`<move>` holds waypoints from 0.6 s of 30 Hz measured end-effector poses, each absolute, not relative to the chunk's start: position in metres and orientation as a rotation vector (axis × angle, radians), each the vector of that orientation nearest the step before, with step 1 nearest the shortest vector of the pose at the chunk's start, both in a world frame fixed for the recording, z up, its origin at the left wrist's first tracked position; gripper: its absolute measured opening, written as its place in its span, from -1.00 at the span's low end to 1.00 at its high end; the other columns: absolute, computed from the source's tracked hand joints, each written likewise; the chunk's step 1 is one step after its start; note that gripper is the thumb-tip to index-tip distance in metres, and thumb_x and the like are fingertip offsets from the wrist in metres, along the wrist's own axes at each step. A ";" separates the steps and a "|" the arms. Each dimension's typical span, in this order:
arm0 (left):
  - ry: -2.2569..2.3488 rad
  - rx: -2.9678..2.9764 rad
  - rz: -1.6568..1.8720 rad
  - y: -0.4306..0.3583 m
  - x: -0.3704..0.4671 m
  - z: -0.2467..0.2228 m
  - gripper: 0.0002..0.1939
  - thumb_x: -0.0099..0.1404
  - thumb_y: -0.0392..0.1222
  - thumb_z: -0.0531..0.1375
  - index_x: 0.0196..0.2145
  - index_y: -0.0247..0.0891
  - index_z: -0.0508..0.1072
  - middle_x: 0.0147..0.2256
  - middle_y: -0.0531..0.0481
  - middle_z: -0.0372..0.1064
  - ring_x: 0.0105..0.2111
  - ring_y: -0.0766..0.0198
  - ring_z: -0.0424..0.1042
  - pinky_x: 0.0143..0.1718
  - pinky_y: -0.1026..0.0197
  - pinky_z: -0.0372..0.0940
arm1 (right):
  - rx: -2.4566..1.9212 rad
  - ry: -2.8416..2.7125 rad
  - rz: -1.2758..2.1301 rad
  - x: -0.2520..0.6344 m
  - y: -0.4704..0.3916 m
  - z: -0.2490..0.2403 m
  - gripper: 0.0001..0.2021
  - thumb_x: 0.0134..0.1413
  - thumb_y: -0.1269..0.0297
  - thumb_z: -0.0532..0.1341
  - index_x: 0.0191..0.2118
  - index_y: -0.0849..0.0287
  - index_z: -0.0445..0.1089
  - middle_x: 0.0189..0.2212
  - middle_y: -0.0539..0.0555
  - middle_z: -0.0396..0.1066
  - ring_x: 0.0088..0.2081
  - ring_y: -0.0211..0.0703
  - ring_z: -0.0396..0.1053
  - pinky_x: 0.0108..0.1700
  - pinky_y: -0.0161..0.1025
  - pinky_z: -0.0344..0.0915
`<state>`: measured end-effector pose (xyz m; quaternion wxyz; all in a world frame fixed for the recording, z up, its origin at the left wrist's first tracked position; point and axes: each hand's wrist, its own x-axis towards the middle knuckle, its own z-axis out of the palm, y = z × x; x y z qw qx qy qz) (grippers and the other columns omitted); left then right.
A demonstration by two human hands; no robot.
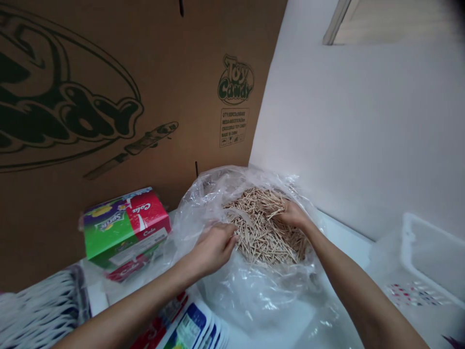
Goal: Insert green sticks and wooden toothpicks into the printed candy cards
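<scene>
Brown cardboard [196, 92] with green printing stands at the back, meeting a pale wall [348, 126] behind the white table [345, 238]. Right in front of me is a clear plastic bag [250, 295], its mouth spread wide around a heap of thin wooden sticks [261, 242]. The heap lies between my hands: to the right of my left hand [215, 246], and around the fingers of my right hand [292, 214]. My right is the nearer one, already in among the sticks at the far right of the pile. A loose bunch there lies crosswise, its long axis running roughly from my right hand towards the left side of the bag, while the sticks below point every which way. My right fingers are partly covered, so I can't tell how far they are closed or how many sticks they hold. My left fingers are curled in, thumb close against them, at the left edge of the heap; whether they pinch plastic or a stick, I can't tell. A red and green carton [123, 225] sits left of the bag, printed packs [189, 325] lie nearer me, and a white basket [407, 247] is off to the right.
</scene>
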<state>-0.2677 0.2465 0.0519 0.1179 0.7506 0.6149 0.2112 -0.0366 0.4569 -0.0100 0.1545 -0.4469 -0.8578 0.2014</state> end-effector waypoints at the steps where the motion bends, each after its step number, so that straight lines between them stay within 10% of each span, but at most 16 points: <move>1: 1.794 2.196 0.613 0.246 -0.267 0.053 -0.74 0.32 -0.17 -0.07 -0.37 -0.22 0.38 -0.44 -0.03 0.41 -0.38 0.22 0.39 -0.09 0.14 0.16 | -1.256 -2.405 0.628 -0.036 0.451 -0.005 -0.66 -0.16 0.21 0.23 -0.15 0.05 0.39 -0.27 -0.03 0.48 -0.26 -0.10 0.39 -0.21 -0.22 0.31; 18: 1.691 2.257 0.787 0.185 -0.241 0.094 -0.73 0.32 -0.17 -0.05 -0.36 -0.23 0.42 -0.43 -0.01 0.43 -0.36 0.22 0.39 -0.24 0.21 0.18 | -0.956 -1.672 0.860 -0.014 0.389 0.123 -0.86 -0.32 0.26 0.20 -0.54 0.21 0.30 -0.64 -0.10 0.27 -0.58 -0.31 0.21 -0.50 -0.33 0.19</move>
